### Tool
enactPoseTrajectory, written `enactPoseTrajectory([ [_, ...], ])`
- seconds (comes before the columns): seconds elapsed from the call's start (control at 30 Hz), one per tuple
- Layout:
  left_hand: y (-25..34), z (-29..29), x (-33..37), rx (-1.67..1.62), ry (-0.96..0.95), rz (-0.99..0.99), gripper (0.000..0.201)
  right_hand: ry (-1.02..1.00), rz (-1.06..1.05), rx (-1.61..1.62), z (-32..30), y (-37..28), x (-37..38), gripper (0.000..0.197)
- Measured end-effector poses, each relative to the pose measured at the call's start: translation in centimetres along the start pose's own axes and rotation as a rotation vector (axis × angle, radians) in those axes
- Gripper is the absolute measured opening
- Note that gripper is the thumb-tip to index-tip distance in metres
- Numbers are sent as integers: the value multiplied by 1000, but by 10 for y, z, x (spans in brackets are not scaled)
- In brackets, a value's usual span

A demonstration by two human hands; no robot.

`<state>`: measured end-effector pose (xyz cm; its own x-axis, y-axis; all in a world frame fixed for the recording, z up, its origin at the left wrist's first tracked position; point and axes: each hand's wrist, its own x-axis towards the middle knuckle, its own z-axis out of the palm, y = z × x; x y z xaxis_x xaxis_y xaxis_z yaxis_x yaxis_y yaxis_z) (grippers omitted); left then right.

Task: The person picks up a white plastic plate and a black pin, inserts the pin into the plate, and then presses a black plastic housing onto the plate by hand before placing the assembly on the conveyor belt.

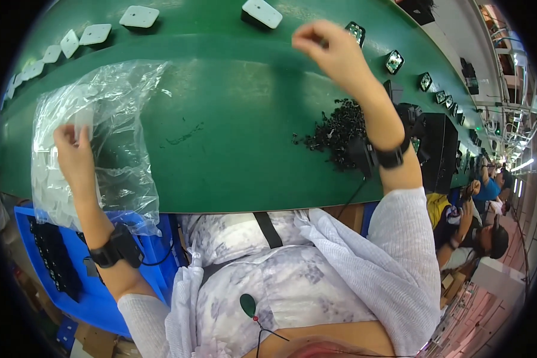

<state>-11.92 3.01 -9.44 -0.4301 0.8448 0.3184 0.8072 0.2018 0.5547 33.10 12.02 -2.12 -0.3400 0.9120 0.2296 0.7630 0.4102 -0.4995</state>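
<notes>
My left hand (76,158) is over a clear plastic bag (122,128), its thumb and fingers closed around the lower end of a pale translucent flat piece (85,118). More whitish flat pieces (51,185) lie in the bag. Higher up on the right, my right hand (337,52) is raised over the green table, slightly blurred, with thumb and fingers pinched together. Whatever sits in that pinch, if anything, is too small to make out. A white-topped black case (262,14) is left of it, and an open black case with a circuit board (356,33) is just behind it.
Small black parts (340,131) are heaped beside my right forearm. White-topped cases (95,34) line the far left; open cases (394,61) line the right. A blue bin (101,304) holding black parts stands below the bag. Co-workers (474,232) sit at the right.
</notes>
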Motion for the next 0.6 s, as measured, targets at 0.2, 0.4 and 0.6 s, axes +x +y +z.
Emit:
enactPoseTrajectory([
  [0.2, 89, -22, -43, -297, 56, 162, 24, -279, -186, -27, 9, -34, -104, 14],
  [0.4, 170, -3, -75, -720, -663, 146, 25, -310, -270, -154, 22, -37, -119, 17],
  [0.6, 170, 41, -98, -919, -695, 47, 20, -316, -274, -366, 26, -61, -130, 18],
])
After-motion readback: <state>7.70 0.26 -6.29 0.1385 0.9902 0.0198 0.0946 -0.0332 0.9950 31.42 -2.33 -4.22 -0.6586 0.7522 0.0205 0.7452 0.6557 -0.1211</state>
